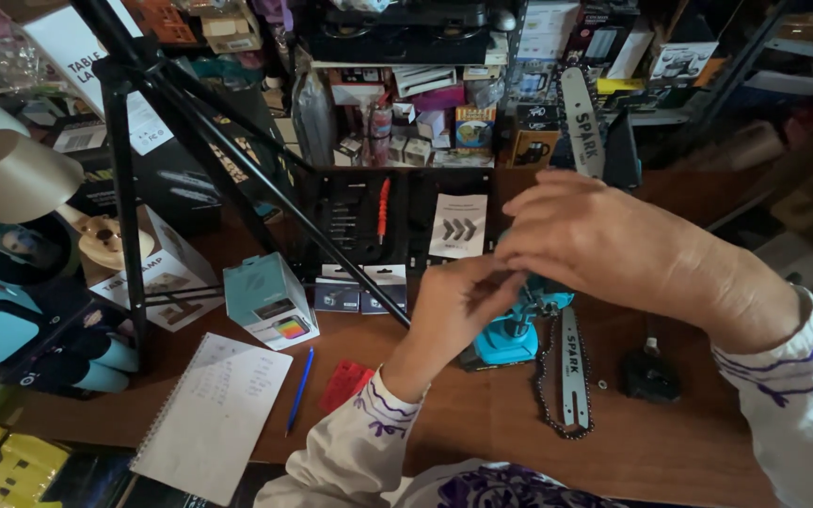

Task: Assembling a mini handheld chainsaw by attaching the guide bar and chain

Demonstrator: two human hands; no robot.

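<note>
My left hand point(458, 306) and my right hand point(581, 240) meet over a teal power tool body point(512, 334) that rests on the brown table point(482, 423). Both hands' fingers pinch at the tool's upper part, and what exactly lies between the fingertips is hidden. A metal guide bar with a loose saw chain point(568, 376) lies flat just right of the tool. A second guide bar point(583, 122) stands upright behind my right hand. A small black part point(651, 376) sits farther right.
A black tripod point(157, 141) straddles the left of the table. An open black tool case point(369, 221) lies behind the hands, with small boxes point(361, 292), a teal box point(268, 301), a notepad point(214, 414), a blue pen point(300, 388) and a red item point(345, 384). Shelves of packaged goods fill the back.
</note>
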